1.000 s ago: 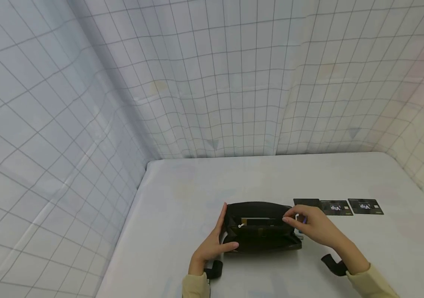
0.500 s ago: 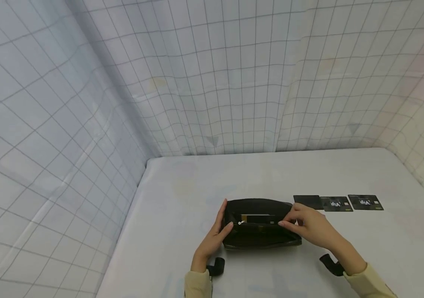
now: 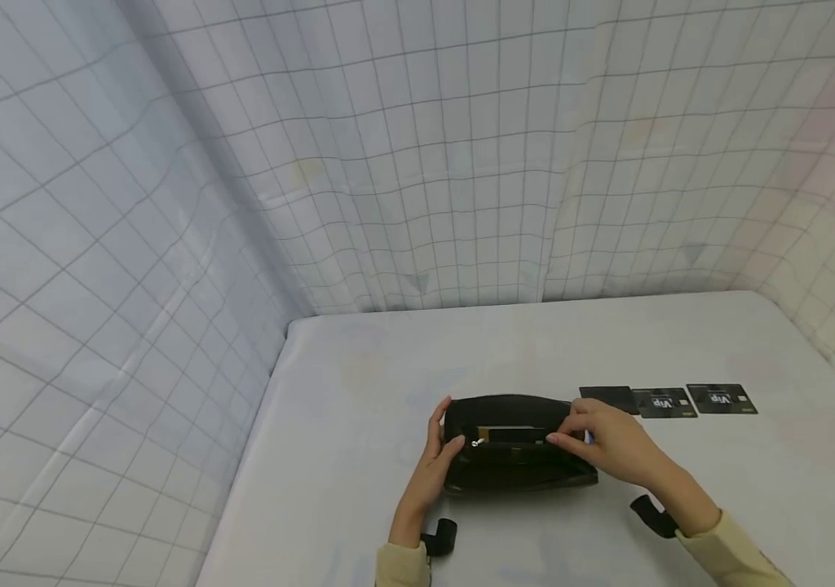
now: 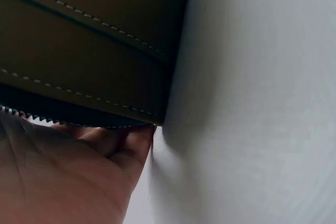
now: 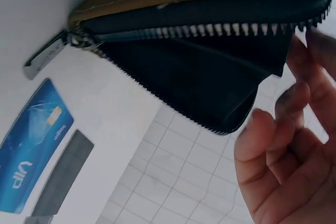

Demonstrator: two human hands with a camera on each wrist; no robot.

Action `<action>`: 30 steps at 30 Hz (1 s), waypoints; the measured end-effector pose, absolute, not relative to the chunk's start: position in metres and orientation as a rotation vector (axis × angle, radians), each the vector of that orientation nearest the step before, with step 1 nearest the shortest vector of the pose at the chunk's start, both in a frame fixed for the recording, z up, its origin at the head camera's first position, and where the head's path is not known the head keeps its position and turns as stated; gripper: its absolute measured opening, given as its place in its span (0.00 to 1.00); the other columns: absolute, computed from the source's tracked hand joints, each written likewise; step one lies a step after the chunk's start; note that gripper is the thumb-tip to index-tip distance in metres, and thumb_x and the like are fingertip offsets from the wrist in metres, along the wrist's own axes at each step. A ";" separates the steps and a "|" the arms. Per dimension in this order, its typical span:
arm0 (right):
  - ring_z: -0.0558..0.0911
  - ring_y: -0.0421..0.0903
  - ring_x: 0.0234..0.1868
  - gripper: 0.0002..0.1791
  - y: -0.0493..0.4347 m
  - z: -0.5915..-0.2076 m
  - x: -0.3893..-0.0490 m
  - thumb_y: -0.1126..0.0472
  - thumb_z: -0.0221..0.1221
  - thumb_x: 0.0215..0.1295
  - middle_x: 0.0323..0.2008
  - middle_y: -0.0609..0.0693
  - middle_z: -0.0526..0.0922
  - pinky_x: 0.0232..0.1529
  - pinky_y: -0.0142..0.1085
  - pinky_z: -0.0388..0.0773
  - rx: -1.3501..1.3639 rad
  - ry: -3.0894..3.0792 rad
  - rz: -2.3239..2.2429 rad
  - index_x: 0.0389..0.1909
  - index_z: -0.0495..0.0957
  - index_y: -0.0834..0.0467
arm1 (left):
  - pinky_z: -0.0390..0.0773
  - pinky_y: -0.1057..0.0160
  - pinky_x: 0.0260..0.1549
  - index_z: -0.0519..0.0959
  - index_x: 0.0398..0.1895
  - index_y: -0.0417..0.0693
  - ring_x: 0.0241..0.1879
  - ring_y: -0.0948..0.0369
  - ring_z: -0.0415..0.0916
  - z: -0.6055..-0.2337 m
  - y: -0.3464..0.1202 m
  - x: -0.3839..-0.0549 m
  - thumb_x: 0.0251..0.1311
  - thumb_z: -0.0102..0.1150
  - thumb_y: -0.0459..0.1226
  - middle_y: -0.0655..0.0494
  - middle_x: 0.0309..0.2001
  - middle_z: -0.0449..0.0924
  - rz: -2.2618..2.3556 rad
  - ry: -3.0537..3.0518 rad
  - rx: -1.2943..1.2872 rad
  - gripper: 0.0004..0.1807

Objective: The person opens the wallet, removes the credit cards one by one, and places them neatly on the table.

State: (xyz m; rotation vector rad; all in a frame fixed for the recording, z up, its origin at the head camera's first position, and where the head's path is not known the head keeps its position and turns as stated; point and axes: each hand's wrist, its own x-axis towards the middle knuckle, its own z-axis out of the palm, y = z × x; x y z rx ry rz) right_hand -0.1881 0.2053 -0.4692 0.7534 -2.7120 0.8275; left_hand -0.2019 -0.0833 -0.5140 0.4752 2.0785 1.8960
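Observation:
A zip-around long wallet [image 3: 520,473] stands unzipped on the table, its dark inside facing up in the head view. Brown leather with white stitching covers the wallet [image 4: 79,51] outside. My left hand [image 3: 428,481] grips its left end, thumb over the inner divider and fingers along the outside. At the right end, my right hand [image 3: 619,448] pinches with thumb and forefinger at the inner divider; I cannot tell whether a card is also between them. A dark card-like piece [image 3: 513,435] shows inside. The metal zip pull [image 5: 47,56] hangs at the wallet's corner.
Several cards lie to the right: a plain black card [image 3: 608,397], a dark VIP card [image 3: 665,403] and another VIP card [image 3: 722,399]. A blue VIP card [image 5: 37,150] lies close beside the wallet. Gridded white curtains [image 3: 417,204] surround the table [image 3: 359,391].
My left thumb has moved up from the wallet's near side onto the inner divider. My right fingertips have shifted slightly toward me and left. The cards have stayed put.

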 end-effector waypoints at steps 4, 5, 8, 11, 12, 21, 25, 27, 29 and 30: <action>0.64 0.30 0.23 0.07 0.198 -0.465 -0.195 0.56 0.66 0.54 0.20 0.29 0.66 0.25 0.26 0.65 0.733 -2.603 0.795 0.23 0.79 0.39 | 0.45 0.38 0.64 0.37 0.73 0.64 0.71 0.46 0.30 -0.513 -0.084 -0.201 0.72 0.38 0.39 0.50 0.73 0.27 1.888 2.053 0.505 0.33; 0.65 0.30 0.24 0.07 0.196 -0.463 -0.197 0.56 0.66 0.54 0.20 0.29 0.67 0.25 0.27 0.66 0.730 -2.588 0.783 0.23 0.79 0.40 | 0.45 0.38 0.64 0.37 0.73 0.64 0.71 0.46 0.30 -0.513 -0.084 -0.202 0.72 0.38 0.38 0.50 0.73 0.27 1.881 2.058 0.509 0.33; 0.67 0.31 0.26 0.05 0.190 -0.460 -0.203 0.55 0.67 0.52 0.22 0.30 0.70 0.26 0.28 0.68 0.733 -2.627 0.747 0.25 0.80 0.42 | 0.42 0.37 0.64 0.36 0.73 0.62 0.71 0.46 0.26 -0.513 -0.085 -0.202 0.71 0.39 0.38 0.52 0.73 0.24 1.860 2.073 0.508 0.34; 0.70 0.32 0.27 0.04 0.183 -0.459 -0.206 0.53 0.66 0.53 0.23 0.31 0.72 0.27 0.28 0.70 0.742 -2.752 0.716 0.25 0.79 0.43 | 0.40 0.37 0.64 0.35 0.73 0.62 0.71 0.47 0.24 -0.512 -0.087 -0.202 0.71 0.39 0.38 0.52 0.73 0.23 1.847 2.060 0.522 0.35; 0.70 0.33 0.27 0.04 0.181 -0.459 -0.207 0.53 0.66 0.53 0.22 0.31 0.73 0.27 0.29 0.70 0.746 -2.790 0.705 0.25 0.80 0.43 | 0.39 0.37 0.64 0.34 0.73 0.62 0.71 0.47 0.23 -0.511 -0.087 -0.201 0.71 0.39 0.37 0.51 0.73 0.22 1.843 2.053 0.530 0.35; 0.71 0.31 0.21 0.06 0.177 -0.459 -0.209 0.52 0.66 0.51 0.18 0.32 0.76 0.23 0.28 0.69 0.723 -2.866 0.583 0.19 0.81 0.45 | 0.34 0.34 0.62 0.32 0.73 0.60 0.70 0.49 0.18 -0.535 -0.091 -0.210 0.69 0.41 0.36 0.55 0.72 0.19 1.855 1.993 0.568 0.38; 0.68 0.29 0.16 0.07 0.176 -0.457 -0.210 0.51 0.65 0.53 0.17 0.33 0.77 0.20 0.28 0.67 0.648 -2.915 0.565 0.19 0.82 0.46 | 0.33 0.33 0.61 0.32 0.73 0.64 0.70 0.50 0.15 -0.546 -0.094 -0.213 0.68 0.43 0.38 0.59 0.72 0.18 1.861 1.968 0.583 0.40; 0.67 0.30 0.15 0.07 0.175 -0.456 -0.211 0.51 0.65 0.54 0.17 0.34 0.77 0.19 0.28 0.66 0.605 -2.947 0.560 0.20 0.82 0.46 | 0.32 0.32 0.60 0.33 0.73 0.68 0.69 0.49 0.15 -0.547 -0.095 -0.213 0.67 0.45 0.38 0.59 0.72 0.18 1.866 1.953 0.601 0.41; 0.67 0.31 0.15 0.07 0.175 -0.456 -0.211 0.51 0.65 0.54 0.17 0.34 0.77 0.18 0.29 0.66 0.575 -2.969 0.546 0.19 0.82 0.46 | 0.32 0.32 0.60 0.34 0.72 0.72 0.69 0.49 0.15 -0.547 -0.096 -0.213 0.67 0.45 0.39 0.59 0.72 0.18 1.870 1.935 0.617 0.40; 0.67 0.31 0.15 0.07 0.175 -0.456 -0.211 0.52 0.65 0.53 0.17 0.35 0.77 0.18 0.29 0.66 0.562 -2.977 0.540 0.19 0.82 0.47 | 0.32 0.32 0.61 0.34 0.72 0.73 0.70 0.50 0.15 -0.547 -0.097 -0.214 0.67 0.45 0.39 0.60 0.72 0.18 1.867 1.931 0.619 0.40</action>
